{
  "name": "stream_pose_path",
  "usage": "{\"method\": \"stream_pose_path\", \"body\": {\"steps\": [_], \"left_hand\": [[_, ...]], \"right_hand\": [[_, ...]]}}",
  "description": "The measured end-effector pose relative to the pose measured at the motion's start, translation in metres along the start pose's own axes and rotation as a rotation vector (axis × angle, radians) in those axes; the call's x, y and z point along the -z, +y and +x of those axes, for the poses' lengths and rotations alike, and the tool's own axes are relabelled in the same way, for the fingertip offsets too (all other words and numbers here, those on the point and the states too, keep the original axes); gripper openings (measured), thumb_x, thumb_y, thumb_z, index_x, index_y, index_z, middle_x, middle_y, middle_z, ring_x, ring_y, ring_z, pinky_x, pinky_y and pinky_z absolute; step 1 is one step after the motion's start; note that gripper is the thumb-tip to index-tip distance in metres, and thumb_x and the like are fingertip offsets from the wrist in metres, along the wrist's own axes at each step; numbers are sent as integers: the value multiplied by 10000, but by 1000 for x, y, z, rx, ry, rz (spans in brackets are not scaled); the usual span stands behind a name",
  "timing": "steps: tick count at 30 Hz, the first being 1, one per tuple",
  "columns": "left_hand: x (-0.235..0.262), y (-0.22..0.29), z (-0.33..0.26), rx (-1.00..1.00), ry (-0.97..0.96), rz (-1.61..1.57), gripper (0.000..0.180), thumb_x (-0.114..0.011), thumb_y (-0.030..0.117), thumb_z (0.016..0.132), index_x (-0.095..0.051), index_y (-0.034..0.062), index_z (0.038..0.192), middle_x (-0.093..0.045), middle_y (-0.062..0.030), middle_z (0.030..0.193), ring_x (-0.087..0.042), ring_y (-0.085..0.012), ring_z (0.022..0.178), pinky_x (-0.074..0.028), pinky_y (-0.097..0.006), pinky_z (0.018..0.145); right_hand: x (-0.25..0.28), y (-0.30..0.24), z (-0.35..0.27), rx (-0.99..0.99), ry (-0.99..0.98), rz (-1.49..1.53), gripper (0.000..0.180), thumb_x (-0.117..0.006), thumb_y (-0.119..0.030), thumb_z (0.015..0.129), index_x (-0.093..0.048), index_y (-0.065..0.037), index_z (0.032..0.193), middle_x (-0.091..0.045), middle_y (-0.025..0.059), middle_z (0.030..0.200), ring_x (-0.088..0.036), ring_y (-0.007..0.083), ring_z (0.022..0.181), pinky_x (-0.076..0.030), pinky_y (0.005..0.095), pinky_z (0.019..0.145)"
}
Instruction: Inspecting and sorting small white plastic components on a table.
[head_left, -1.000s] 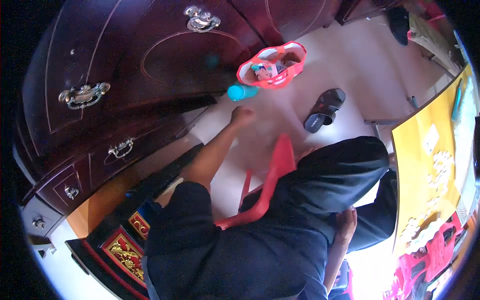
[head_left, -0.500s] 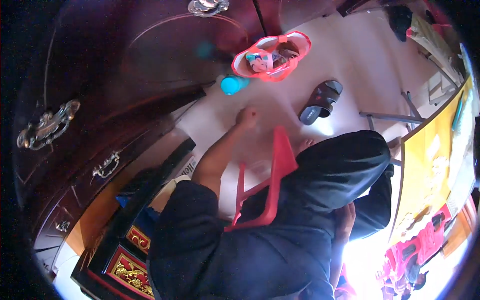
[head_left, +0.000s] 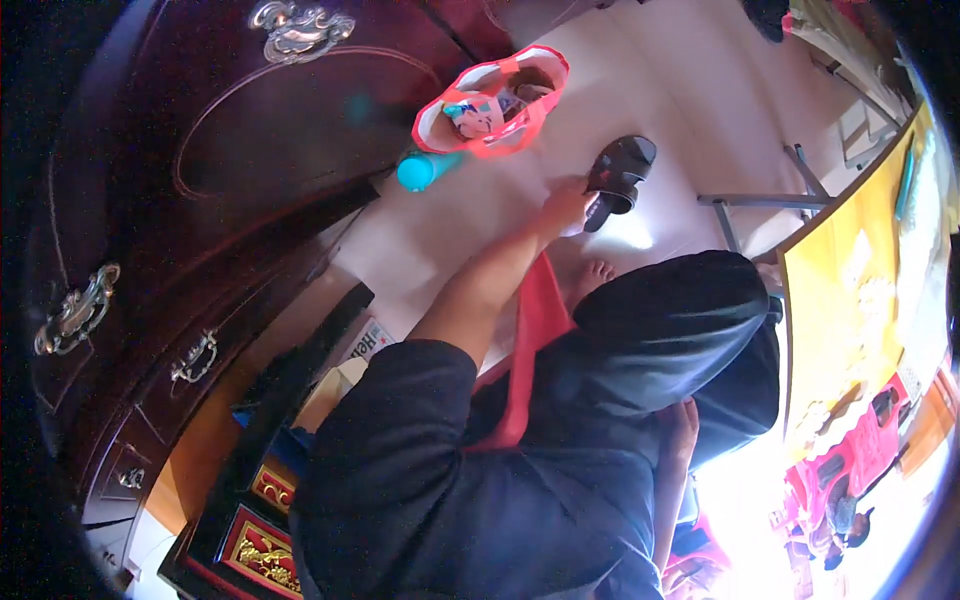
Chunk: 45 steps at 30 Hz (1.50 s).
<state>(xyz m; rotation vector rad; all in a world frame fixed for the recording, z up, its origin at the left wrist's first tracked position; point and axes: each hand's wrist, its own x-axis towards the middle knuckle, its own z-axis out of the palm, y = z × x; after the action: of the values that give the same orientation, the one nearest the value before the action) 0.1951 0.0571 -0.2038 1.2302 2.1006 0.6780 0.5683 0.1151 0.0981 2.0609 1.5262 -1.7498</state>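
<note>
My left hand [head_left: 565, 208] reaches down to the white floor and touches the near end of a black sandal [head_left: 622, 172]. Whether its fingers grip the sandal is unclear. My bare foot [head_left: 594, 274] rests on the floor just below that hand. I sit on a red plastic stool [head_left: 536, 330], with my dark trousers covering most of it. My right hand [head_left: 685, 418] lies tucked against my thigh at the lower right, mostly hidden.
A red-and-white bag [head_left: 492, 100] with small items stands on the floor beside a teal bottle [head_left: 420, 170]. A dark wooden cabinet [head_left: 200, 200] with brass handles fills the left. A yellow-covered table [head_left: 850, 300] on metal legs [head_left: 760, 202] stands at the right.
My left hand has moved right across the floor, from a spot near the teal bottle to the black sandal. The view has tilted closer to the cabinet.
</note>
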Motion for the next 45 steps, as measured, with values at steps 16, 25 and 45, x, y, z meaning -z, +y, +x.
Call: {"method": "stream_pose_path", "body": {"steps": [16,25,45], "left_hand": [[101,-25,-39,72,280,94,431,-670,177,818,-653,156,1249,-592,-149,1314,-551,-316,1225,-474,-436,1024],[38,-111,-111,299,107,-151,180,-624,231,836,-724,131,948,-697,-180,892,-676,-386,846,-534,-486,805],[61,-58,-90,366,-135,-218,252,-642,300,826,-733,70,872,-698,-184,829,-694,-340,778,-541,-448,708]], "right_hand": [[-30,-42,-8,-145,-25,440,200,-612,-191,978,-596,-58,1127,-654,18,992,-601,107,844,-478,245,734],[-30,-37,-5,-145,-57,474,120,-608,-177,976,-608,-86,1055,-638,-13,919,-575,78,776,-464,222,683],[-31,-41,0,-112,-22,340,150,-571,-199,991,-569,-54,956,-563,-14,766,-496,79,693,-404,226,658]]}}
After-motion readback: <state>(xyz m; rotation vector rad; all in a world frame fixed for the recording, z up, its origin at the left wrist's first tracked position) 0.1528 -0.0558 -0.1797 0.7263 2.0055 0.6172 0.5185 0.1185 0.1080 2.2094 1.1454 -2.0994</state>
